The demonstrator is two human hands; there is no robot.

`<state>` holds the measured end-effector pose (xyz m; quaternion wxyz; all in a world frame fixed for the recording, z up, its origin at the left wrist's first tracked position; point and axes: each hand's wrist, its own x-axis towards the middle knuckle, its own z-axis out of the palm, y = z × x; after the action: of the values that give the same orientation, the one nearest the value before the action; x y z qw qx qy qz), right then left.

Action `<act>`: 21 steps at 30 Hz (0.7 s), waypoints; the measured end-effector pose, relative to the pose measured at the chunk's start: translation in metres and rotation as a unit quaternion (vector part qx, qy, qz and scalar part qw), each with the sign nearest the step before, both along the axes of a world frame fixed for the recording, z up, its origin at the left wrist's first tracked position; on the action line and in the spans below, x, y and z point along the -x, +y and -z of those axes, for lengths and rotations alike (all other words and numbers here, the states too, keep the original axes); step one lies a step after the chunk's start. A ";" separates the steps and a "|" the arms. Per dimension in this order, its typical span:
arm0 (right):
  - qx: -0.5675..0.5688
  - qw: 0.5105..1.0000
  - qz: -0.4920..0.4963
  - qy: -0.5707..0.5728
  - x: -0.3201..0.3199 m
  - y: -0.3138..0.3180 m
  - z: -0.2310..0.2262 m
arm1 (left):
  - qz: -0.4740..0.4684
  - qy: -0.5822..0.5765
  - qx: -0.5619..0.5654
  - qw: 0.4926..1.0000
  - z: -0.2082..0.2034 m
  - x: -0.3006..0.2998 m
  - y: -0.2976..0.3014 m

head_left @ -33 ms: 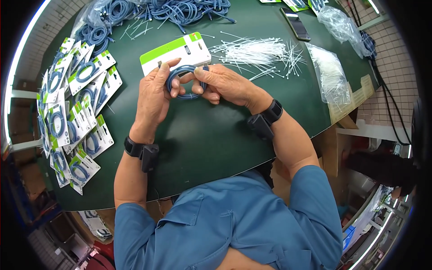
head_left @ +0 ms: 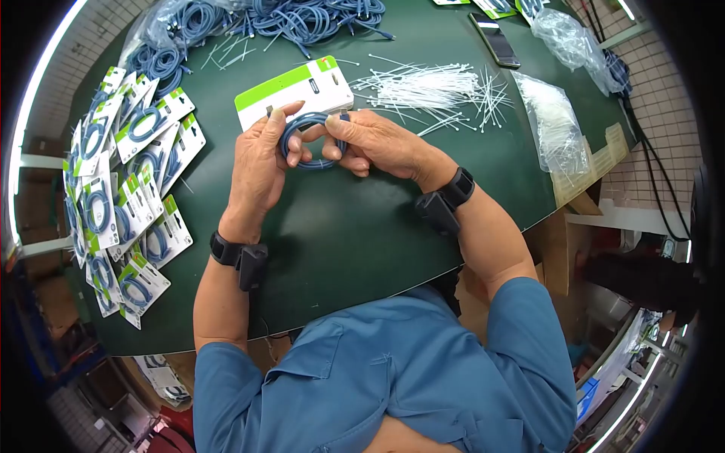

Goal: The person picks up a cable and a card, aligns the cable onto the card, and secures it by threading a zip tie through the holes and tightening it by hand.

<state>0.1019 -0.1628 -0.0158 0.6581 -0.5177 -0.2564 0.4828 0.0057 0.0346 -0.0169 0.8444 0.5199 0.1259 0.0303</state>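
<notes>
Between both hands is a coiled blue cable (head_left: pixel 316 163), held up over the green table. My left hand (head_left: pixel 260 155) is closed on the coil's left side, thumb up, with a connector end by the thumb tip. On the right side, my right hand (head_left: pixel 377 143) pinches the coil between thumb and fingers; another connector end shows beside it. Just behind the coil lies a white and green packaging card (head_left: pixel 294 87), partly hidden by my left hand. A pile of white cable ties (head_left: pixel 430 89) spreads to the right of the card.
Carded blue cables (head_left: pixel 98 204) are heaped along the left edge. Loose blue cables (head_left: pixel 317 23) lie at the back. A phone (head_left: pixel 495 39) and a clear bag of cable ties (head_left: pixel 551 124) are at the right, near a crumpled plastic bag (head_left: pixel 570 45).
Almost nothing differs. Both hands keep their hold on the coiled cable in the same place; the view has shifted very slightly.
</notes>
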 end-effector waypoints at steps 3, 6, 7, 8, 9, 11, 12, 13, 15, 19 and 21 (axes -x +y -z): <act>0.027 0.999 -0.018 -0.030 -0.003 -0.002 -0.006 | 0.018 0.012 0.018 1.000 0.004 0.002 -0.004; 0.077 0.992 -0.054 -0.082 -0.007 -0.004 -0.007 | 0.017 -0.031 0.042 0.999 0.006 0.003 -0.015; 0.075 0.991 -0.065 -0.088 -0.007 -0.006 -0.005 | 0.020 -0.026 0.040 0.999 0.003 0.004 -0.020; 0.073 0.990 -0.076 -0.093 -0.008 -0.008 -0.003 | 0.009 -0.018 0.019 1.000 0.002 0.005 -0.025; 0.071 0.989 -0.087 -0.098 -0.008 -0.009 0.000 | -0.004 -0.010 -0.001 1.000 -0.001 0.005 -0.030; 0.069 0.989 -0.087 -0.098 -0.008 -0.010 -0.001 | -0.014 0.003 -0.021 1.000 -0.002 0.006 -0.032; 0.068 0.988 -0.088 -0.103 -0.008 -0.010 -0.004 | 0.005 -0.012 -0.011 1.000 -0.002 0.007 -0.029; 0.068 0.988 -0.090 -0.108 -0.009 -0.009 -0.005 | 0.025 -0.028 -0.001 0.999 -0.001 0.008 -0.026; 0.062 0.989 -0.084 -0.101 -0.010 -0.009 -0.003 | 0.044 -0.040 0.012 0.998 0.000 0.008 -0.022; 0.046 0.993 -0.028 -0.109 -0.005 -0.001 0.006 | 0.015 -0.004 -0.056 0.998 0.005 0.004 -0.012; 0.032 0.986 0.072 -0.145 0.000 0.006 0.010 | -0.016 -0.028 0.000 0.999 0.009 0.000 -0.006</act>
<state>0.1023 -0.1569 -0.0255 0.6301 -0.6204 -0.2955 0.3616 0.0055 0.0281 -0.0262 0.8469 0.5169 0.1107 0.0585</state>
